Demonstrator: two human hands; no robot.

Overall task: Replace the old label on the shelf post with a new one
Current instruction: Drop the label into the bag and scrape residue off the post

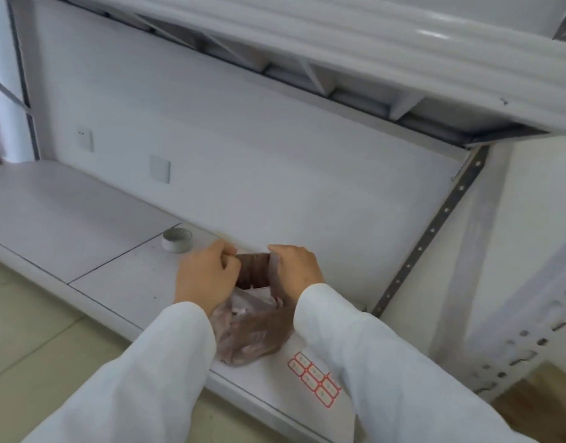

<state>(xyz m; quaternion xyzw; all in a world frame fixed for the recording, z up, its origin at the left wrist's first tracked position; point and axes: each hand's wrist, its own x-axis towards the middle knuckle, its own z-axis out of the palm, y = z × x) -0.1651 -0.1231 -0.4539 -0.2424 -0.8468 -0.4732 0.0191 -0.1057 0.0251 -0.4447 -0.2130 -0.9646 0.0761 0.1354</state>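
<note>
Item one, my landmark: a brownish translucent plastic bag (249, 340) standing on the white shelf (83, 219), near its front edge. I hold the bag's mouth pulled apart between my two hands. My left hand (206, 278) has its fingers curled round the left rim of the opening; my right hand (296, 270) grips the right rim in the same way, so both hands are closed on the bag and the opening between them shows a dark interior. I cannot tell what lies inside beyond pale crumpled shapes seen through the plastic. Both forearms wear white sleeves (387, 362). Item two: a sheet of new labels (315, 377), white with red-bordered rectangles in rows, lying flat on the shelf just in front and to the right of the bag, partly hidden under my right sleeve. Item three: a small round white container (177, 240) with a ridged rim, on the shelf behind and to the left of the bag, apart from it. Item four: the shelf post (531, 340), white perforated metal, well to the right of the bag; it is blurred, and I cannot make out a label on it. Item five: a grey perforated diagonal brace (435, 225), rising behind the bag to the right, toward the upper shelf (371, 43).
</note>
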